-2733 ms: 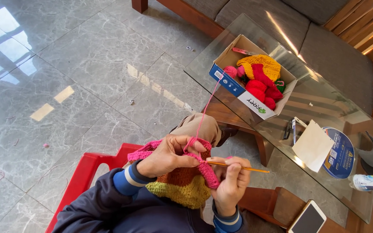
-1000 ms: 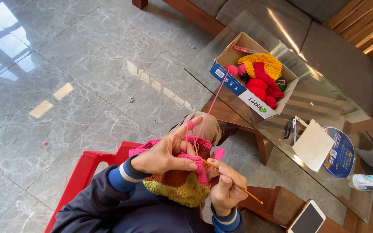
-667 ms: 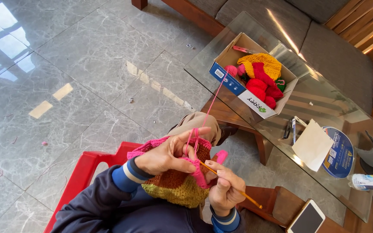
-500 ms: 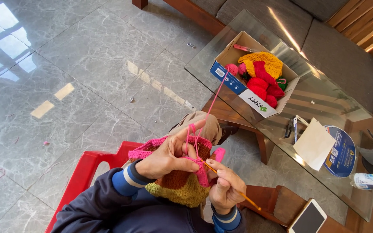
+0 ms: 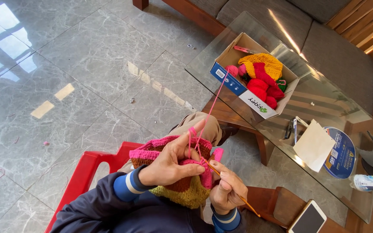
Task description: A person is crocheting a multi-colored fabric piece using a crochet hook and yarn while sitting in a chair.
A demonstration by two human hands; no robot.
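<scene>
Since a moment ago, the right hand has drawn the orange crochet hook lower, fingers pinching its thin shaft. Left hand fingers press the banded pink, brown and yellow knitted piece on the lap, forefinger raised, seemingly to tension the pink yarn running up to the cardboard box on the glass bench.

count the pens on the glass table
2: a dark pen and a white pen lie side by side on the glass table, left of the paper sheet. More could be hidden underneath.
</scene>
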